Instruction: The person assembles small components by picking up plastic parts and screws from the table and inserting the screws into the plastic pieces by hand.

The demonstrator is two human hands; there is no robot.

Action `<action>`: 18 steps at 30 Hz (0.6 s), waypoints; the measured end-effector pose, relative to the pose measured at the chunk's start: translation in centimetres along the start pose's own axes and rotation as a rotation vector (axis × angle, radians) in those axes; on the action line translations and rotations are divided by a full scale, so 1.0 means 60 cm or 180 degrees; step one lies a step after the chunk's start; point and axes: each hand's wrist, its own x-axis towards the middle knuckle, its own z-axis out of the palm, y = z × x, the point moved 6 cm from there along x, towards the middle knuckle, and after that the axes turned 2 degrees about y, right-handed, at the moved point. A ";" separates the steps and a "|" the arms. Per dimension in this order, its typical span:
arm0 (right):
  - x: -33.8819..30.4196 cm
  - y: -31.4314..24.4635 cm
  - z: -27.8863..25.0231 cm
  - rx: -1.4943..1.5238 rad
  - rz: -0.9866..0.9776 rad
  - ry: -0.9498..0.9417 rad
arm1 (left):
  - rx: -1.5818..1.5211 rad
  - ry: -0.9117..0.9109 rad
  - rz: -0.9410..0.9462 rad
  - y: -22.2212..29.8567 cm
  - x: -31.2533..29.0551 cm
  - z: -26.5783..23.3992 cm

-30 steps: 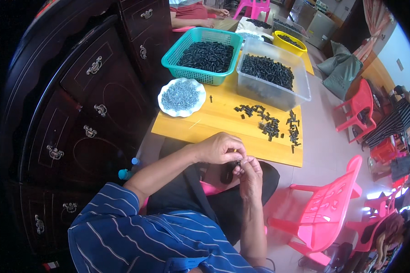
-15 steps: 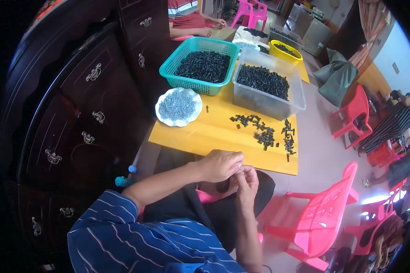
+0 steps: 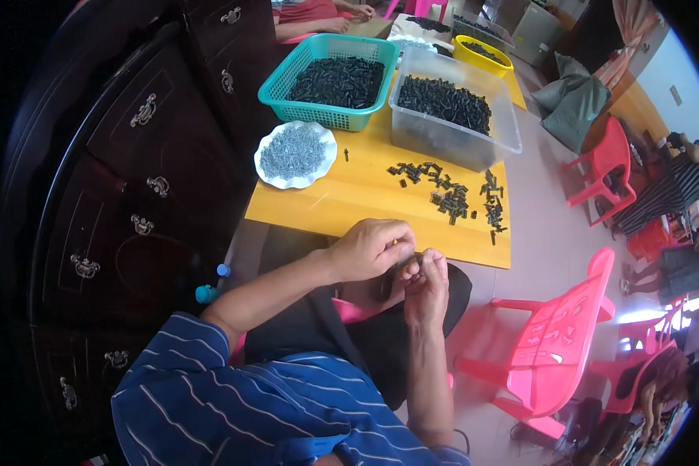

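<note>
Our right hand [image 3: 427, 291] pinches a small dark part [image 3: 417, 259] just off the table's [image 3: 349, 203] near edge; our left hand [image 3: 371, 248] curls beside it, its grip hidden. We seem to be working the part by fingertip, which calls next for a steady pinch.

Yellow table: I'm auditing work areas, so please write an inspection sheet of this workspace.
Surface: yellow wooden table, bearing containers and loose parts.
Work items: small black parts loose toward the right; more in a teal basket and a translucent bin; small pale pieces on a white scalloped plate.
Clutter: single black part beside the plate; thin pale sliver near the front edge.
Hands: left hand and right hand close together; grip mostly hidden.
Cables: thin dark cord-like curve beside the right forearm.
Surroundings: dark wooden cabinet left, pink plastic chair right.
</note>
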 end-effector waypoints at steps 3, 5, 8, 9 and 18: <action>-0.003 -0.001 0.005 0.0018 -0.0011 -0.0059 | -0.0009 -0.0027 -0.0013 0.000 -0.002 0.003; -0.006 -0.002 0.008 0.0057 0.0014 -0.0076 | -0.0016 -0.0032 -0.0036 0.001 -0.003 0.003; -0.007 -0.001 0.014 0.0030 0.0027 -0.0244 | -0.0044 -0.0027 -0.0036 0.002 -0.003 0.005; -0.006 0.000 0.013 0.0018 0.0027 -0.0230 | -0.0103 -0.0044 -0.0035 0.003 -0.003 0.006; -0.004 0.003 0.015 -0.0154 -0.0024 -0.0346 | -0.0024 0.0130 -0.0054 0.018 -0.006 0.008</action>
